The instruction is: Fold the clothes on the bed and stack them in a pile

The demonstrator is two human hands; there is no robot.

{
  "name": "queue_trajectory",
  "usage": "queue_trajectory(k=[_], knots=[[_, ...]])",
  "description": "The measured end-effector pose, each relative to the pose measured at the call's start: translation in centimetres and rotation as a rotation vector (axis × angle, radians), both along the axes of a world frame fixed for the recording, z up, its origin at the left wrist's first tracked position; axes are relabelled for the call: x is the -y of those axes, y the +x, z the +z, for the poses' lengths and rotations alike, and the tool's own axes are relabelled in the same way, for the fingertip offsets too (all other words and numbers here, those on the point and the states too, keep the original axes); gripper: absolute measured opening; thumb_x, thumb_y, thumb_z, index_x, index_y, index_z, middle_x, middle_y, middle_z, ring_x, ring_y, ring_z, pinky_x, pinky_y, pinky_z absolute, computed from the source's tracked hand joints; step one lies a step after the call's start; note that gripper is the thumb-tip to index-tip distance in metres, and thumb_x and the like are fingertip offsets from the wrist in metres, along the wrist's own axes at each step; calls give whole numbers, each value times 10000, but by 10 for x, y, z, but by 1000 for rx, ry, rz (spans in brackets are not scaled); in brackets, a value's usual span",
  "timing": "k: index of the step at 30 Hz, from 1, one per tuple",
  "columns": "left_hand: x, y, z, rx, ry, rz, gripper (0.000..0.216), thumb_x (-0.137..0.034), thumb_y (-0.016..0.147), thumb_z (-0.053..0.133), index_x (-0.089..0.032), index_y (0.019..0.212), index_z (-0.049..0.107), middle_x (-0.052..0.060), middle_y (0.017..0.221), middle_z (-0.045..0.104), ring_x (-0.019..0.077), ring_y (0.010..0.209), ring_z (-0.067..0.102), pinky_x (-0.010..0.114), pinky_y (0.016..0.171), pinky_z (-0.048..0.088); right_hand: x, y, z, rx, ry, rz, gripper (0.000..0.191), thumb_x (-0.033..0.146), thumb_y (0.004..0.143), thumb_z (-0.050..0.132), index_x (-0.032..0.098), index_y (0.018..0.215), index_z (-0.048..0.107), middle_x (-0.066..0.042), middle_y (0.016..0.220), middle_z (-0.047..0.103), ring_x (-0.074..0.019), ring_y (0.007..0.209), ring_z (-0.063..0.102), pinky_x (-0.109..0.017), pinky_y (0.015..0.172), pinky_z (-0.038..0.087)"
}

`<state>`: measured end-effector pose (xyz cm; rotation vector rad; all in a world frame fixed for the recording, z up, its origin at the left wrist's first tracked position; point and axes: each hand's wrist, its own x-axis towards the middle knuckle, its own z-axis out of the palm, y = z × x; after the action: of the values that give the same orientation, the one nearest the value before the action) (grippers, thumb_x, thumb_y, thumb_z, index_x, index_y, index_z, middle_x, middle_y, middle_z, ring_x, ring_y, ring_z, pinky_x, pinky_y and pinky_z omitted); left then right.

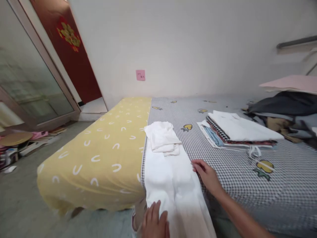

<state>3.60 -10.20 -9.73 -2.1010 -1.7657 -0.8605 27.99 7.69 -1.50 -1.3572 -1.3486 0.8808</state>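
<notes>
White trousers (160,175) stretch lengthwise over the bed's edge, hanging down toward me. Their far end carries a folded, rumpled bundle of thin white cloth (164,137); I cannot tell whether it is part of the same garment. My left hand (155,220) rests on the near part of the trousers with its fingers stretched out, partly cut off by the frame's bottom. At the right edge of the trousers, my right hand (205,174) has its thumb and fingers closed on the fabric's side.
A stack of folded clothes (242,129) lies right on the checked sheet (178,114). Behind it is a dark pile of clothes (277,107) with a pink item (294,82) on top. A yellow cover (106,138) spreads left. Clutter (19,142) sits on the floor by a glass door.
</notes>
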Motion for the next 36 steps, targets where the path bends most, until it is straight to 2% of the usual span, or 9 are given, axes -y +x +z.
queue_trajectory(k=[4, 7, 12, 15, 19, 23, 28, 32, 36], knots=[[24, -20, 35, 352, -179, -179, 264, -281, 988, 462, -271, 1082, 708, 34, 1132, 756, 161, 1026, 703, 274, 864, 565, 76, 50, -42, 262, 240, -3, 224, 356, 846, 598, 284, 1000, 745, -59, 996, 736, -263, 950, 661, -433, 910, 509], [38, -46, 52, 649, -314, 38, 344, -366, 1011, 394, -233, 1065, 707, 26, 944, 769, 171, 877, 723, 266, 786, 575, 111, 83, -75, 567, 402, 14, 324, 277, 911, 537, 289, 1203, 676, -76, 1081, 712, -263, 998, 656, -445, 896, 522], [31, -88, 33, 319, -200, 359, 362, -300, 957, 412, -161, 1191, 650, 172, 1191, 670, 291, 1045, 683, 431, 851, 572, 132, 96, -103, 975, 618, -26, 419, 183, 956, 486, 248, 1367, 534, -125, 1167, 653, -276, 1034, 637, -441, 846, 508], [20, -95, 15, -2, -268, 307, 528, -131, 907, 458, -200, 1429, 492, 219, 1480, 472, 327, 1276, 570, 452, 919, 546, 129, 80, -98, 1063, 671, 11, 388, 142, 957, 466, 270, 1310, 564, -127, 1231, 632, -296, 1117, 613, -491, 923, 470], [7, -84, 11, -281, -158, 136, 624, -104, 903, 530, -296, 1489, 436, 191, 1538, 432, 334, 1419, 426, 491, 1089, 422, 123, 52, -83, 1090, 743, 111, 451, 79, 940, 465, 310, 1309, 581, -121, 1330, 600, -326, 1306, 510, -576, 1073, 363], [-2, -70, 33, -386, -43, -135, 635, -223, 910, 615, -361, 1496, 414, 108, 1576, 423, 301, 1522, 232, 513, 1231, 183, 118, 36, -71, 1112, 834, 290, 577, 7, 902, 528, 361, 1357, 564, -69, 1414, 581, -317, 1474, 315, -594, 1181, 211], [-15, -64, 73, -557, -73, -530, 407, -244, 939, 595, -333, 1336, 587, -25, 1614, 367, 250, 1549, 133, 561, 1247, -80, 107, 36, -57, 1058, 952, 601, 435, 123, 941, 590, 306, 1337, 597, -17, 1454, 580, -302, 1523, 200, -595, 1231, 14], [-29, -60, 93, -381, -276, -719, 260, -161, 957, 551, -293, 1142, 679, -28, 1437, 598, 184, 1496, 303, 508, 1266, -52, 94, 35, -40, 889, 760, 810, 297, 138, 961, 567, 312, 1176, 677, 22, 1280, 708, -263, 1481, 324, -603, 1235, 53], [-50, -52, 116, 130, -736, -766, 290, -194, 929, 586, -317, 1162, 706, -2, 1168, 762, 210, 1231, 632, 487, 1260, 154, 66, 27, -9, 627, 356, 983, 222, 187, 944, 564, 301, 1035, 733, 15, 1041, 788, -292, 1365, 505, -632, 1222, 85]])
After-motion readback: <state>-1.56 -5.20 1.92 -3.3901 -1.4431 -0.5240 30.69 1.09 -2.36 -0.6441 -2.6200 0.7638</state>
